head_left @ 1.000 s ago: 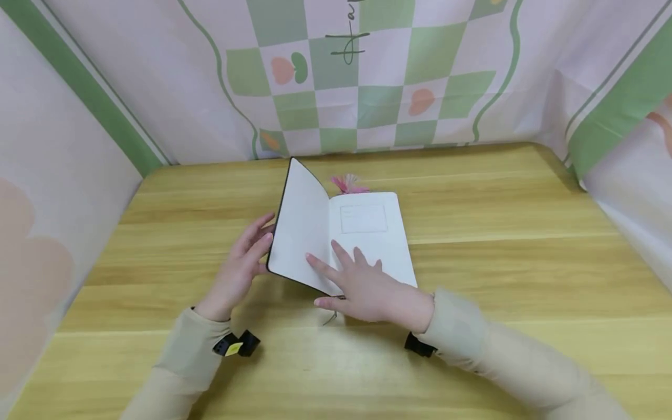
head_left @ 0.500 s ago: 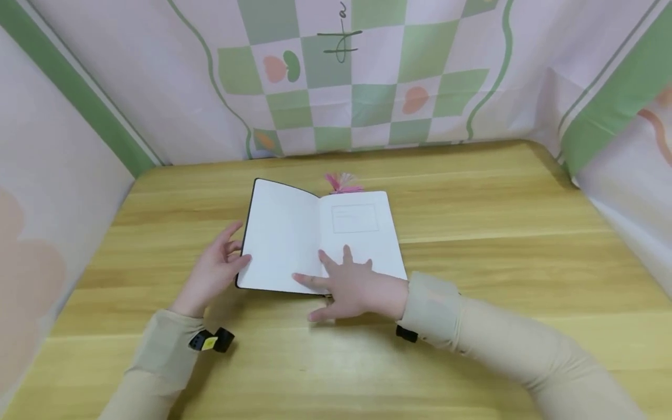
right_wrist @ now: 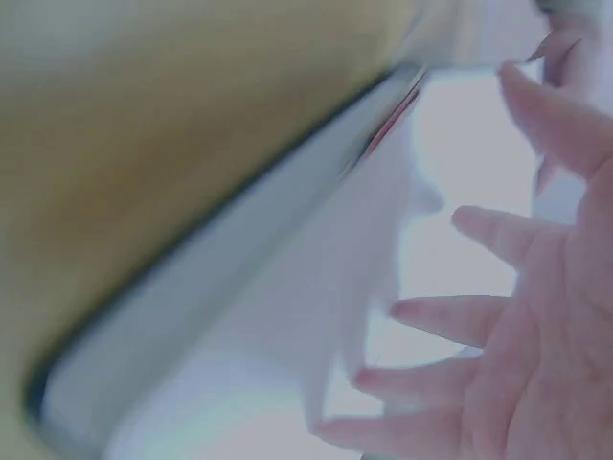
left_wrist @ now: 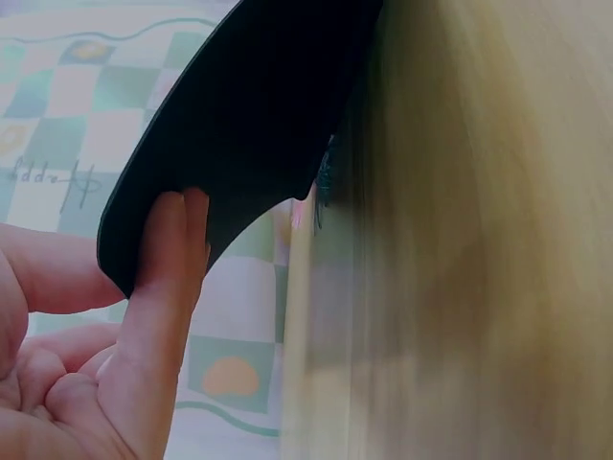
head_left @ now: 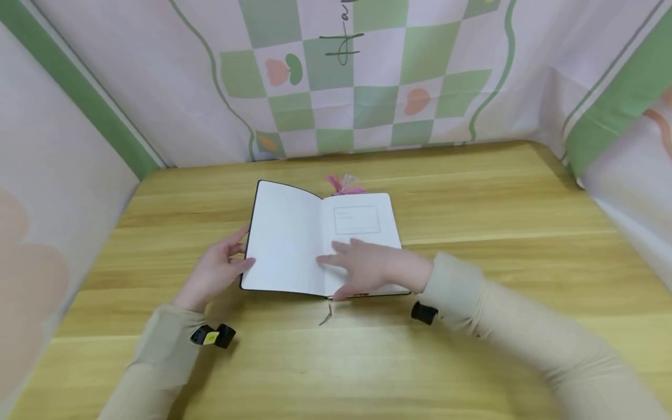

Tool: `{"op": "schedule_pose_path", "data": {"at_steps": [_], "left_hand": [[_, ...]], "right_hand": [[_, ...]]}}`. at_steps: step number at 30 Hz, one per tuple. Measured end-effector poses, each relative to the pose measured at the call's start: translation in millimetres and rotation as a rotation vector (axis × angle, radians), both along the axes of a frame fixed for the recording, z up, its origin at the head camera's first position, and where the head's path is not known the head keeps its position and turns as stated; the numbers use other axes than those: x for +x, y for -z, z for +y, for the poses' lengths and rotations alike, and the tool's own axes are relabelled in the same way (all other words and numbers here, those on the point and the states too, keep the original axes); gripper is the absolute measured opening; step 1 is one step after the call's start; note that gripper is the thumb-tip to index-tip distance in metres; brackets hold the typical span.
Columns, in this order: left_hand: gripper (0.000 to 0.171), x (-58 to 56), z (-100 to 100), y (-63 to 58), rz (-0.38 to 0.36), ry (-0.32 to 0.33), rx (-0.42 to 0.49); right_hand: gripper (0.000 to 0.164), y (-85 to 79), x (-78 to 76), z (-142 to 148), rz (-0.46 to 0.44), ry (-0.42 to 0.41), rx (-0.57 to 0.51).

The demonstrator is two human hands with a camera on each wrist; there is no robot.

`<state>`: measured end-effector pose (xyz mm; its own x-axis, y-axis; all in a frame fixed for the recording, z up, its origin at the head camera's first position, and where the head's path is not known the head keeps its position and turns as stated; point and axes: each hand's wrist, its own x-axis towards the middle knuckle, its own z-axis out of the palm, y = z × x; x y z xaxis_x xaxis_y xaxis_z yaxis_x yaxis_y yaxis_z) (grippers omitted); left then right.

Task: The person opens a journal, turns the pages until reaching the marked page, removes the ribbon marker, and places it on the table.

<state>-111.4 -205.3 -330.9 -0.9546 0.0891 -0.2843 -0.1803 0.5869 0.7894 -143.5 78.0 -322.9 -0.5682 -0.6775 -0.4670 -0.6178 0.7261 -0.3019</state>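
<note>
A notebook (head_left: 286,233) with a black cover lies open on the wooden table, its left side raised a little. My left hand (head_left: 212,271) pinches the outer edge of the front cover, thumb on the white inner side. The left wrist view shows the black outer face of the cover (left_wrist: 239,125) between thumb and fingers. Over the lower part of the right-hand page is my right hand (head_left: 367,265), fingers extended towards the middle fold. In the right wrist view its fingers (right_wrist: 450,321) are straight and spread above the white page, gripping nothing.
A pink and white tassel (head_left: 345,184) sticks out beyond the notebook's top edge. A thin bookmark cord (head_left: 326,315) trails from its bottom. The table (head_left: 525,233) meets a checkered curtain (head_left: 378,105) at the back.
The front cover has swung down to the left with my left hand, laying the notebook wider open. My right hand has shifted right, away from the fold, baring the bookmark cord.
</note>
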Motion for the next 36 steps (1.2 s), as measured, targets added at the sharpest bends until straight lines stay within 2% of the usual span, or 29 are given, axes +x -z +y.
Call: {"op": "schedule_pose_path", "data": {"at_steps": [3,6,11,16,19,22,29,36], "left_hand": [[0.068,-1.8,2,-1.9,-0.003,-0.004,0.005],[0.068,-3.0,4,-2.7,0.001,-0.006,0.012],[0.068,-2.8,6,-3.1,0.014,-0.004,0.028],[0.068,0.5,7,-1.1,0.005,-0.002,0.035],[0.069,2.2,7,1.3,0.001,0.002,0.041],[0.069,2.5,8,3.0,0.007,0.008,0.049],[0.069,1.8,7,3.2,0.041,0.009,0.049],[0.068,0.9,6,-0.8,0.065,0.005,0.037]], "right_hand": [[0.08,5.1,-22.3,11,0.076,0.005,0.042],[0.082,10.0,-46.2,23,0.111,0.032,0.039],[0.083,11.6,-77.6,35,0.111,0.117,-0.009],[0.093,16.0,-97.7,41,0.066,0.16,-0.019],[0.102,20.9,-105.9,43,0.029,0.176,-0.034],[0.107,23.8,-111.4,43,0.042,0.182,-0.036],[0.106,16.7,-112.7,35,0.205,0.184,0.025],[0.104,12.5,-103.5,30,0.332,0.254,0.064]]}}
